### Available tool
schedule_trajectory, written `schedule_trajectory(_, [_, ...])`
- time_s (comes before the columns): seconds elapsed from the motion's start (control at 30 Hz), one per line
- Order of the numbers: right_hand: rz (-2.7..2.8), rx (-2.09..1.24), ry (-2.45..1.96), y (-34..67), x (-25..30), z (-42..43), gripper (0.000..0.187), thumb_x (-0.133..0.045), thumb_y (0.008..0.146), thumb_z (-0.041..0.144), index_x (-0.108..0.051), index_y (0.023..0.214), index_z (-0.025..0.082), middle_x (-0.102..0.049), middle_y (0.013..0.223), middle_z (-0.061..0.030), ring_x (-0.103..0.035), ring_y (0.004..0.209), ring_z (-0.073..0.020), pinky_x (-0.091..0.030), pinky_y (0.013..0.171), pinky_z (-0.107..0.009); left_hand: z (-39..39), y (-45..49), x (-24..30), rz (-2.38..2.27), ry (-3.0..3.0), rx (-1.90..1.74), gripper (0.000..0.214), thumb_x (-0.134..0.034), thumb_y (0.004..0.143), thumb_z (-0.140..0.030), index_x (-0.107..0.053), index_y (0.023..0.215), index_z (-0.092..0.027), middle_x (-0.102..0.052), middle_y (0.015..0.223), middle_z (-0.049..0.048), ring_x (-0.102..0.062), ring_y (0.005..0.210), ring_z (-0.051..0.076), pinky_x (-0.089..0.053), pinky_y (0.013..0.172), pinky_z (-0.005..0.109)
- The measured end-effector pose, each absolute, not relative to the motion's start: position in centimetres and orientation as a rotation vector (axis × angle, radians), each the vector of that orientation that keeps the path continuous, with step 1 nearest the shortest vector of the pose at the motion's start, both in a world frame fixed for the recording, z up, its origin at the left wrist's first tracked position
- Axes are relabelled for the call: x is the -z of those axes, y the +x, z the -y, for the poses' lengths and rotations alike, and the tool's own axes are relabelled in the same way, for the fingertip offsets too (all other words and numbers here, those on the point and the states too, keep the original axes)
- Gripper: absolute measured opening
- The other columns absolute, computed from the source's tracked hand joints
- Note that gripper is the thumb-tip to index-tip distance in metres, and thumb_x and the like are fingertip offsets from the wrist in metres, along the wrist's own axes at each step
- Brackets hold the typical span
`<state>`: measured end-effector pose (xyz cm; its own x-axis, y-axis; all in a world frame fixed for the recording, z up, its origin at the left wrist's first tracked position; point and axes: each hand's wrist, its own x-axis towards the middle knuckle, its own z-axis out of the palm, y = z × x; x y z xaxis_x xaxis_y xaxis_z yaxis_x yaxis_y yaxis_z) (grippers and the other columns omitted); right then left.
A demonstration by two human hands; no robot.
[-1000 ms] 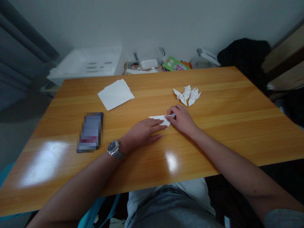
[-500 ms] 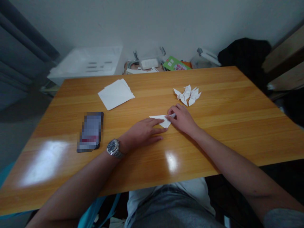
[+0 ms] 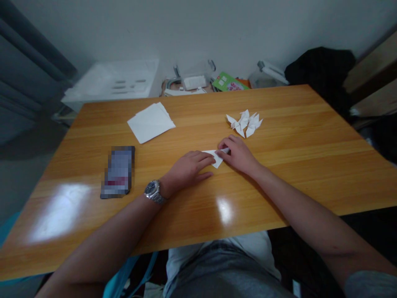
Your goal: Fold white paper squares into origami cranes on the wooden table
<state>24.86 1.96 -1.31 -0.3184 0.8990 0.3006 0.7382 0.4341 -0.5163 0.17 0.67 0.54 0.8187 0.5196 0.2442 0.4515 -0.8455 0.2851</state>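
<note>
A folded piece of white paper lies on the wooden table between my hands, its lower corner pointing toward me. My left hand, with a metal watch on the wrist, rests flat with fingers stretched over the paper's left part, hiding some of it. The thumb and fingers of my right hand pinch the paper's right end. Just beyond my right hand stand several folded paper cranes, close together.
A stack of white paper sheets lies at the back left of the table. Nearer on the left is a phone with a blurred screen. Behind the far edge are a white plastic bin and a green booklet.
My left hand has shifted a little up and right, covering more of the paper's left part. My right hand keeps its pinch almost unmoved.
</note>
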Motion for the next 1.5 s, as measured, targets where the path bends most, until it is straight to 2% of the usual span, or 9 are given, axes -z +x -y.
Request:
schedule_trajectory(0.23, [2.184,-0.627,-1.184,25.8,-0.5,-1.4,0.016,-0.068,0.092,0.038,-0.067,0.099,0.023,-0.065,0.094,-0.0062,-0.059,0.089,-0.0232,-0.047,0.081,-0.037,-0.7,0.3,-0.7,-0.815,2.786,-0.461,0.032,-0.055,0.102,-0.042,-0.062,0.123,-0.019,-0.069,0.120,0.0096,-0.063,0.108,0.026,-0.049,0.094,0.039])
schedule_trajectory(0.33, [2.328,-0.771,-1.009,26.5,-1.4,-1.3,0.016,-0.073,0.088,0.039,-0.070,0.095,0.025,-0.068,0.103,-0.0064,-0.061,0.100,-0.0242,-0.048,0.090,-0.040,-0.7,0.3,-0.7,-0.852,2.754,-0.459,0.030,-0.057,0.100,-0.043,-0.062,0.116,-0.018,-0.069,0.111,0.0097,-0.063,0.102,0.025,-0.049,0.090,0.038])
schedule_trajectory(0.43, [2.309,-0.882,-0.939,26.6,-1.9,-1.0,0.012,-0.070,0.090,0.037,-0.071,0.089,0.025,-0.070,0.103,-0.0058,-0.063,0.102,-0.0241,-0.047,0.095,-0.041,-0.7,0.1,-0.7,-0.812,2.761,-0.501,0.031,-0.060,0.099,-0.042,-0.063,0.118,-0.018,-0.069,0.116,0.0097,-0.063,0.107,0.025,-0.048,0.093,0.038])
schedule_trajectory(0.53, [2.139,-1.039,-1.050,26.4,-1.8,-0.5,0.016,-0.070,0.090,0.039,-0.070,0.095,0.024,-0.071,0.097,-0.0044,-0.065,0.090,-0.0223,-0.050,0.085,-0.037,-0.7,0.1,-0.8,-0.798,2.749,-0.601,0.027,-0.058,0.101,-0.040,-0.067,0.118,-0.021,-0.070,0.118,0.0080,-0.064,0.107,0.024,-0.048,0.093,0.037])
schedule_trajectory(0.6, [1.979,-1.164,-1.114,26.1,-1.6,-0.1,0.023,-0.071,0.089,0.044,-0.068,0.096,0.022,-0.069,0.090,-0.0033,-0.063,0.081,-0.0203,-0.049,0.075,-0.033,-0.6,0.1,-1.0,-0.814,2.685,-0.707,0.024,-0.054,0.103,-0.036,-0.070,0.111,-0.021,-0.072,0.112,0.0074,-0.065,0.101,0.021,-0.049,0.090,0.035])
schedule_trajectory(0.8, [1.738,-1.306,-1.135,25.2,-1.5,0.2,0.039,-0.076,0.083,0.056,-0.063,0.091,0.020,-0.056,0.073,0.0020,-0.048,0.063,-0.0131,-0.036,0.057,-0.026,0.0,0.5,-1.4,-0.921,2.273,-0.993,0.020,-0.061,0.100,-0.035,-0.072,0.098,-0.017,-0.073,0.092,0.0050,-0.067,0.084,0.015,-0.053,0.077,0.025])
schedule_trajectory(0.93, [1.609,-1.396,-1.114,24.8,-1.8,0.4,0.042,-0.078,0.079,0.057,-0.059,0.088,0.021,-0.054,0.073,0.0024,-0.047,0.063,-0.0129,-0.033,0.055,-0.026,0.5,0.8,-1.6,-0.989,2.088,-1.046,0.019,-0.065,0.097,-0.036,-0.071,0.099,-0.017,-0.073,0.088,0.0026,-0.067,0.079,0.013,-0.053,0.072,0.022])
schedule_trajectory(1.13, [1.557,-1.455,-1.124,24.5,-2.3,0.8,0.044,-0.080,0.077,0.058,-0.059,0.085,0.021,-0.055,0.072,0.0022,-0.046,0.062,-0.0129,-0.033,0.055,-0.026,0.9,1.4,-2.0,-0.979,1.889,-1.108,0.021,-0.067,0.095,-0.036,-0.070,0.091,-0.016,-0.071,0.087,0.0037,-0.066,0.079,0.013,-0.052,0.071,0.022])
schedule_trajectory(1.5, [1.537,-1.481,-1.112,24.2,-2.3,1.1,0.041,-0.076,0.082,0.057,-0.060,0.084,0.020,-0.055,0.070,0.0028,-0.046,0.062,-0.0122,-0.034,0.056,-0.025,1.4,1.8,-2.2,-0.895,1.696,-1.119,0.021,-0.069,0.094,-0.037,-0.066,0.093,-0.016,-0.069,0.087,0.0031,-0.065,0.078,0.012,-0.054,0.072,0.022])
